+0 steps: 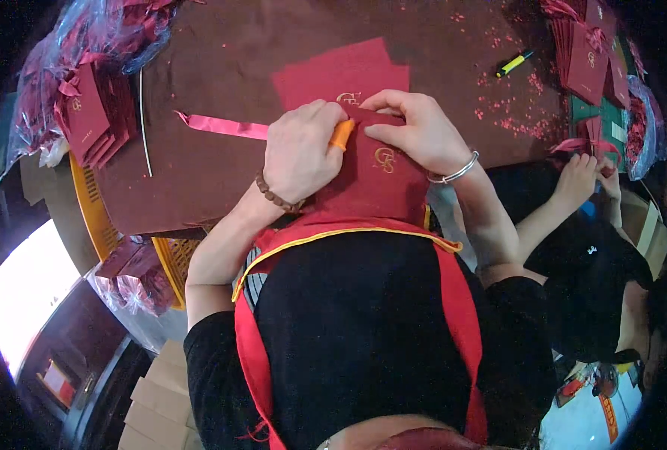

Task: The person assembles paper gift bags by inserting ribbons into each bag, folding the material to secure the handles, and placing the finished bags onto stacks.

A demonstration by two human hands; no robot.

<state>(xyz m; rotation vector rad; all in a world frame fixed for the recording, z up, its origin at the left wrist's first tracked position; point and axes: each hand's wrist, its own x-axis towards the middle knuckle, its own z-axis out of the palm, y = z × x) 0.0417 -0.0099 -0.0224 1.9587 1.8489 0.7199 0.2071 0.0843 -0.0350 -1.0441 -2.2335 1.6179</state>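
Note:
A dark red paper gift bag (375,184) with a gold emblem lies flat in front of my body, its top edge between my hands. My left hand (300,146) is closed on the left part of that edge, an orange finger cover (341,136) on one digit. From under this hand a pink ribbon (225,126) trails out to the left; its other end is hidden. My right hand (420,131) pinches the top edge with thumb and fingers. Just beyond, several matching red bags (348,67) lie in a loose fanned pile.
Finished-looking bags with ribbons stand in stacks at left (90,112) and right (581,60). A yellow-green pen (513,64) lies among red scraps on the brown table (221,60). A yellow crate (170,270) is at the left edge. At right, another person's hands (577,180) handle a ribbon.

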